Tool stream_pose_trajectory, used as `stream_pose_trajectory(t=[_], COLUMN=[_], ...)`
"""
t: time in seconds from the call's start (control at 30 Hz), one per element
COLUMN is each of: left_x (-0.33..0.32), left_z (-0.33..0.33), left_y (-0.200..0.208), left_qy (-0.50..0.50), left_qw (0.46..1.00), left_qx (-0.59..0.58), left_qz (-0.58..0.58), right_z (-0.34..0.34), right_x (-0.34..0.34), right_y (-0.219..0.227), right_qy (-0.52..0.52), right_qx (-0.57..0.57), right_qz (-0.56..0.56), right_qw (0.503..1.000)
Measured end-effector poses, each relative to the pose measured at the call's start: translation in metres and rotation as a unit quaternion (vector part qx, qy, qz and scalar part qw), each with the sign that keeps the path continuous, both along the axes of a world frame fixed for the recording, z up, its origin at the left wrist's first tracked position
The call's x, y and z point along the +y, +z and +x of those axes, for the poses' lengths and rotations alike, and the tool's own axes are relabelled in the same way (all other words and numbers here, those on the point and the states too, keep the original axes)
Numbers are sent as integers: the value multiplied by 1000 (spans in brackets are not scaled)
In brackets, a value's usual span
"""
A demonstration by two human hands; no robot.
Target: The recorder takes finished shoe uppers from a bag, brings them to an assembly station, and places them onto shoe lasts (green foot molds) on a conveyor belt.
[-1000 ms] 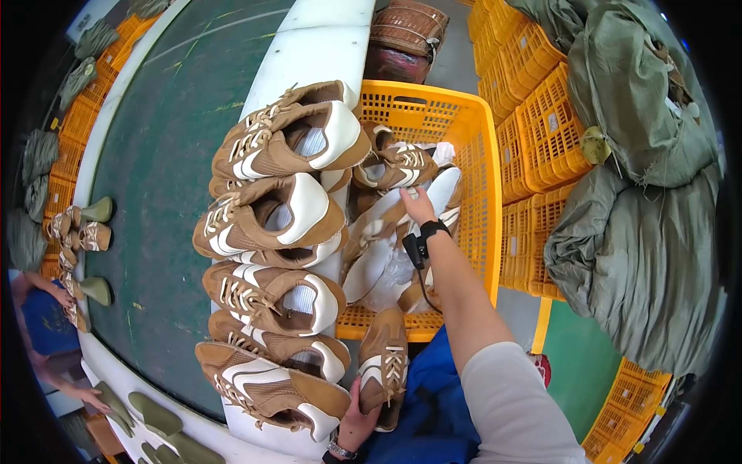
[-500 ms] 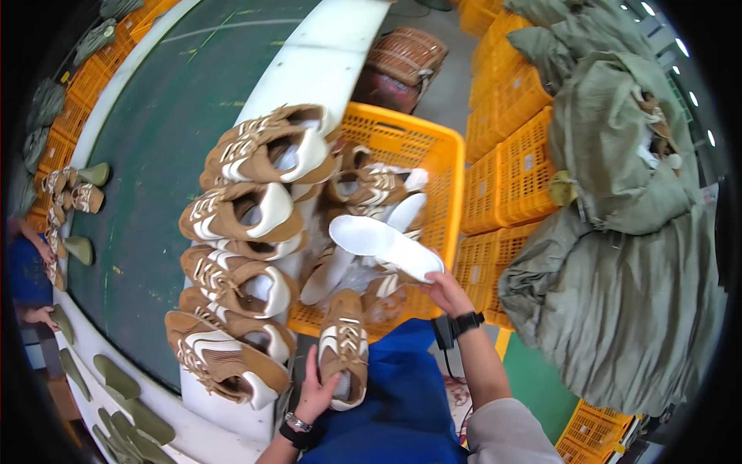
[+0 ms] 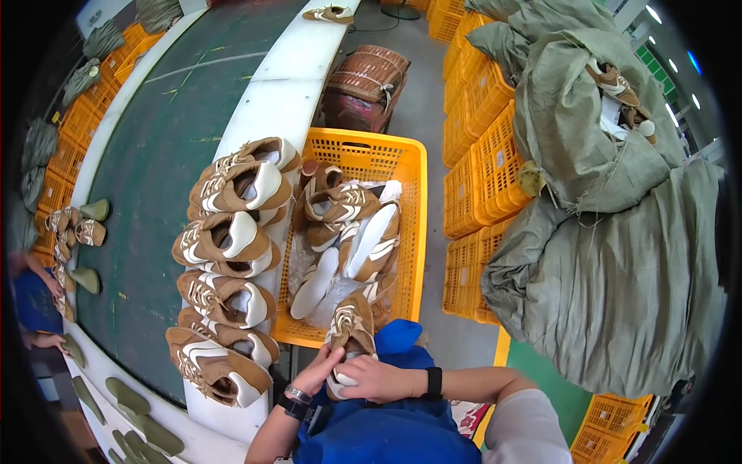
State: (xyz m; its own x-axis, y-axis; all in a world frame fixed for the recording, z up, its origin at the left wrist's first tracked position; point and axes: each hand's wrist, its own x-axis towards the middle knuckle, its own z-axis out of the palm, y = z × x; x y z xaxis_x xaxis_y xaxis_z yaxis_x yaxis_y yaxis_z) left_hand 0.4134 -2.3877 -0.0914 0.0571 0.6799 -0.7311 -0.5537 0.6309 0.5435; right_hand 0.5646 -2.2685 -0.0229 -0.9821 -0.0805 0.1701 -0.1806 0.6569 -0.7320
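Observation:
A brown and white sneaker [image 3: 350, 325] is in front of me, toe pointing away, at the near rim of an orange basket. My left hand [image 3: 315, 371] is closed around its left side near the heel. My right hand [image 3: 380, 379] lies over the heel and collar, its fingers bent at the shoe's opening and partly hidden there. No insole shows in the right hand. Inside the orange basket [image 3: 421, 232] are more sneakers [image 3: 340, 203], a white insole [image 3: 372, 241], another white insole [image 3: 315, 284] and clear plastic.
Several sneakers [image 3: 224, 301] stand in a row on the white ledge [image 3: 278, 100] beside a green conveyor belt [image 3: 147, 209]. Stacked orange crates [image 3: 479, 185] and grey-green cloth sacks [image 3: 595, 278] are on the right. Another person's hand [image 3: 50, 342] is at far left.
My right hand has come from over the basket to the sneaker's opening. The white insole it held is out of sight. The view has shifted, showing more of the ledge's far end.

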Motion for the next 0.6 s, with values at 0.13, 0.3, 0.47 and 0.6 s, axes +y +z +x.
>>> stream_pose_trajectory(t=[0.13, 0.3, 0.47, 0.6], left_x=[0, -13, -50, -47], left_z=[-16, -8, -5, 3], left_y=[12, 1, -44, -45], left_qy=[-5, 113, -10, 1], left_qw=[998, 990, 963, 969], left_qx=[-54, 79, 266, 237], left_qz=[-37, -37, -41, -63], right_z=[-16, -69, -180, -239], right_x=[-1, 38, 191, 244], right_y=[-6, -11, -135, -252], right_qy=[85, 248, -234, -404], right_qx=[24, -26, -158, -272], right_qz=[-39, -234, 40, -73], right_qw=[995, 940, 959, 870])
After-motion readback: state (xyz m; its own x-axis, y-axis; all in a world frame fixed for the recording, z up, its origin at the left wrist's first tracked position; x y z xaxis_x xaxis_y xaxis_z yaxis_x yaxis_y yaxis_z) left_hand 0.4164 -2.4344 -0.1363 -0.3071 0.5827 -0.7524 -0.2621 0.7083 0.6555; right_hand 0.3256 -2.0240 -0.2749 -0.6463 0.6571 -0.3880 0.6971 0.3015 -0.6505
